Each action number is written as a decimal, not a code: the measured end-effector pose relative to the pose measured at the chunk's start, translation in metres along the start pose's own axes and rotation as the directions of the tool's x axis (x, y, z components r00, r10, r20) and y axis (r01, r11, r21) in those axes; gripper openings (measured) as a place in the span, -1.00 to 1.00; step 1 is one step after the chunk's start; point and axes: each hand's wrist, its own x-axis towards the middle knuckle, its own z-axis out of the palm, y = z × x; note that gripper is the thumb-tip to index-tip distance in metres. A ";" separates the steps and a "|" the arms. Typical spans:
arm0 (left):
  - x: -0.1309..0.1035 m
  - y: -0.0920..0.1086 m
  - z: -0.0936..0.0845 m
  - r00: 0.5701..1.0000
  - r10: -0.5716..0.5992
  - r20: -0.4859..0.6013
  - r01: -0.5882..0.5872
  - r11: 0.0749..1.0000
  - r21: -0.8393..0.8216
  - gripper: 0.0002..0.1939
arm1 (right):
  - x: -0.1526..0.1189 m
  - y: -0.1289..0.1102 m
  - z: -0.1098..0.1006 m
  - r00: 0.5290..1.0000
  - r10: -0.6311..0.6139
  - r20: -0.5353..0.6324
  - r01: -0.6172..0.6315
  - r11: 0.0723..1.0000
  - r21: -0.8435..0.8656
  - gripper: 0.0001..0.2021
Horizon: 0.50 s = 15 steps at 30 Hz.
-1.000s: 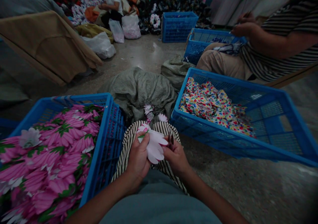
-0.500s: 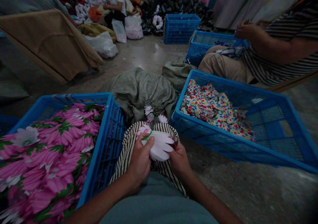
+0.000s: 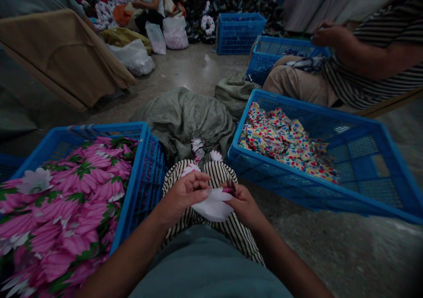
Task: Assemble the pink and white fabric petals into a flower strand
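Note:
A white petal-shaped fabric piece (image 3: 214, 206) hangs between my two hands above my striped lap. My left hand (image 3: 185, 196) pinches its left edge between thumb and fingers. My right hand (image 3: 243, 203) grips the petal tips on the other side, where a bit of pink and something dark show between the fingers; the dark item is too small to name. Beyond my hands, a pink and white flower piece (image 3: 190, 169) lies on my knee. More white petals (image 3: 216, 156) rest by the grey-green sack (image 3: 188, 113).
At the left, a blue crate (image 3: 145, 133) holds pink, green and white flower pieces. Another crate (image 3: 307, 102) at the right contains colourful printed fabric. A seated person in stripes (image 3: 370, 56) is behind it. A brown cloth-covered panel (image 3: 66, 56) stands at upper left.
My left hand has shifted its grip on the white piece, which has turned and lowered slightly. Its green edge no longer shows. The view has moved a little.

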 end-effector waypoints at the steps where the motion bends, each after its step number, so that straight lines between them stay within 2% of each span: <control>1: -0.001 0.002 -0.001 0.999 0.002 0.034 -0.003 0.999 0.049 -0.60 | -0.001 0.002 0.000 1.000 0.019 -0.013 -0.019 1.000 0.017 -0.78; 3: -0.002 0.002 0.001 0.999 -0.005 0.041 -0.002 0.988 0.155 -0.55 | -0.001 0.004 0.001 0.998 0.054 -0.015 -0.053 0.997 0.053 -0.80; 6: -0.001 -0.007 0.010 0.997 0.031 -0.075 -0.015 0.979 0.203 -0.77 | -0.003 0.005 0.007 0.996 0.083 0.012 -0.084 0.991 0.101 -0.83; 7: 0.000 -0.010 0.013 0.991 0.061 -0.118 -0.038 0.982 0.188 -0.84 | -0.003 0.005 0.009 0.996 0.081 0.028 -0.083 0.992 0.095 -0.82; 9: 0.000 -0.017 0.018 0.979 0.085 -0.184 -0.063 0.990 0.123 -0.85 | -0.005 0.005 0.009 0.997 0.054 0.059 -0.057 0.997 0.049 -0.79; 13: -0.002 -0.017 0.022 0.983 -0.060 -0.172 0.051 0.997 -0.059 -0.83 | -0.007 0.000 -0.002 0.994 -0.036 0.104 0.042 0.997 -0.057 -0.68; 15: -0.003 -0.012 0.024 0.983 -0.084 -0.166 0.065 0.991 -0.119 -0.82 | -0.007 -0.004 -0.007 0.987 -0.090 0.137 0.109 0.984 -0.138 -0.60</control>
